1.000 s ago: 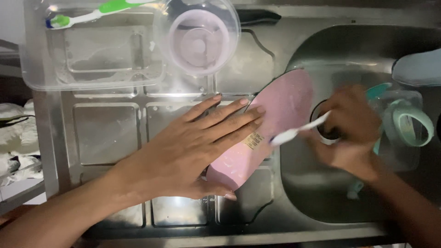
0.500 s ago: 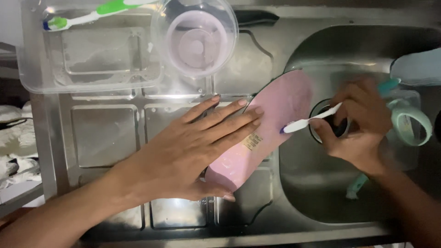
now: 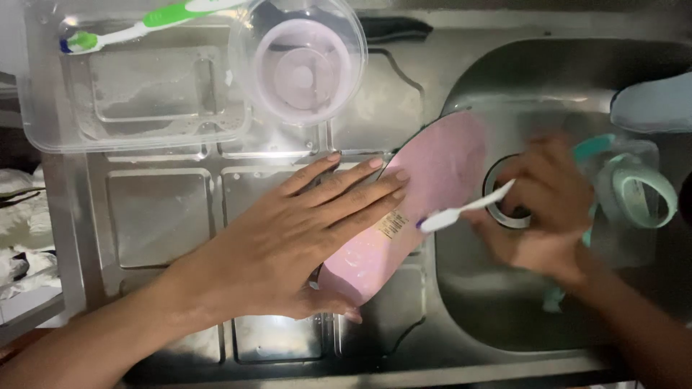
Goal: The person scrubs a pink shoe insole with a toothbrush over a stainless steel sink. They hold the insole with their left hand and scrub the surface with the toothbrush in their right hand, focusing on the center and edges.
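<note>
My left hand (image 3: pixel 303 230) lies flat, fingers spread, on a pink shoe insole (image 3: pixel 432 180). It pins the insole against the steel drainboard (image 3: pixel 158 216) at the sink's edge. My right hand (image 3: pixel 540 216), blurred by motion, grips a white toothbrush (image 3: pixel 461 210). The brush head rests on the insole just right of my left fingertips. The insole's far end juts over the sink basin (image 3: pixel 490 302). Part of the insole is hidden under my left palm.
A clear plastic tray (image 3: pixel 130 94) holds a green and white toothbrush (image 3: pixel 137 27) at the top left. A clear round bowl (image 3: pixel 303 65) sits beside it. A pale green shoe (image 3: pixel 634 187) and a grey shoe sole (image 3: pixel 652 101) lie in the sink. White cloth (image 3: pixel 21 216) at left.
My right hand has swung the toothbrush back and forth over the insole and is now blurred, slightly lower and further left. My left hand has stayed pressed on the insole.
</note>
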